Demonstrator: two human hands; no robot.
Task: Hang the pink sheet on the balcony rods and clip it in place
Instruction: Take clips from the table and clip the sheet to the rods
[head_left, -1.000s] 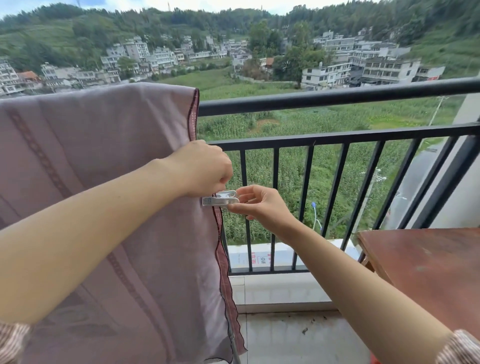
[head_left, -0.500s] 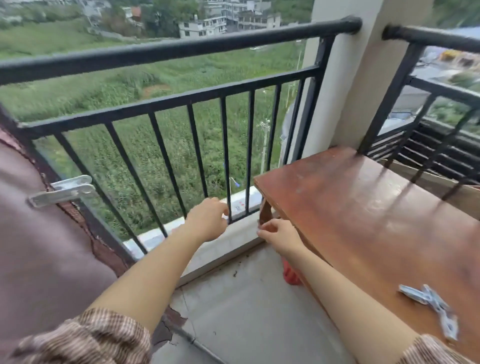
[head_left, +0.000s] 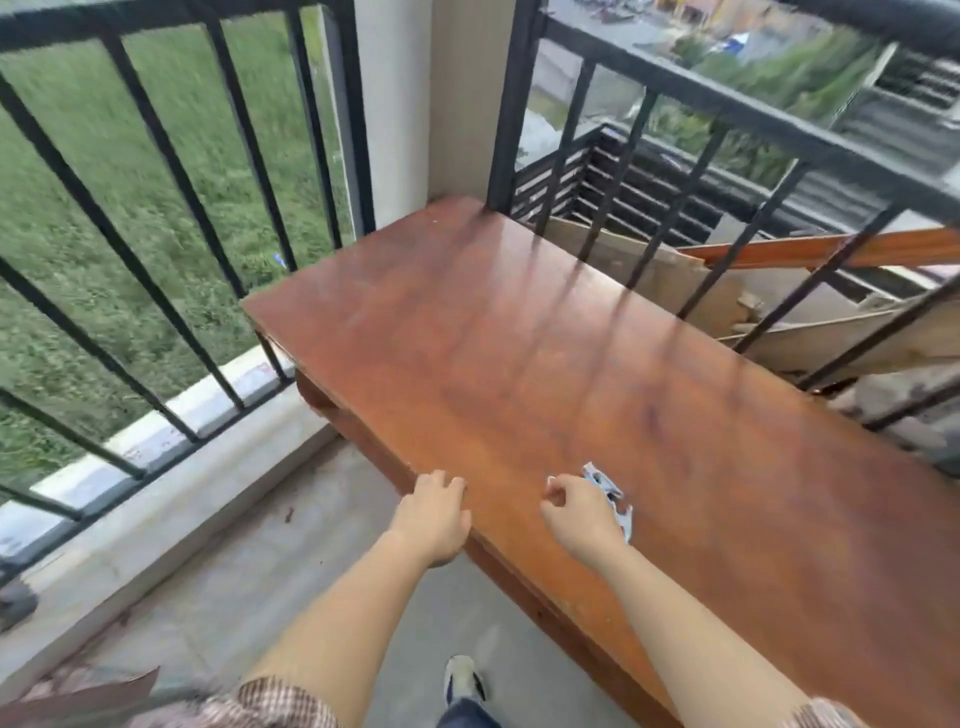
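**Right hand closes in on the clips at the bench's near edge**

Right-hand fingers (head_left: 556, 491) are curled loosely, holding nothing, hovering low over the wood in the lower centre of the frame. Just to their right, touching or nearly so, lies a small heap of pale clips (head_left: 609, 496), its long axis running from upper left down to lower right, partly tucked behind the right hand (head_left: 579, 514). So the clips sit on the far right side of those fingers, and this hand is clearly the nearer one; I judge a short sideways reach and a pinch is all it takes.

The left hand (head_left: 435, 512) is farther off, left of centre, its fingers bent over the near edge of the bench (head_left: 519, 332) and gripping nothing but the wood.

Outward now: the reddish-brown bench runs diagonally toward the upper centre, black balcony rods (head_left: 171, 166) fill the upper left and upper right. The pink sheet (head_left: 78, 696) shows only as a blurred corner at the bottom left, well apart from both hands.
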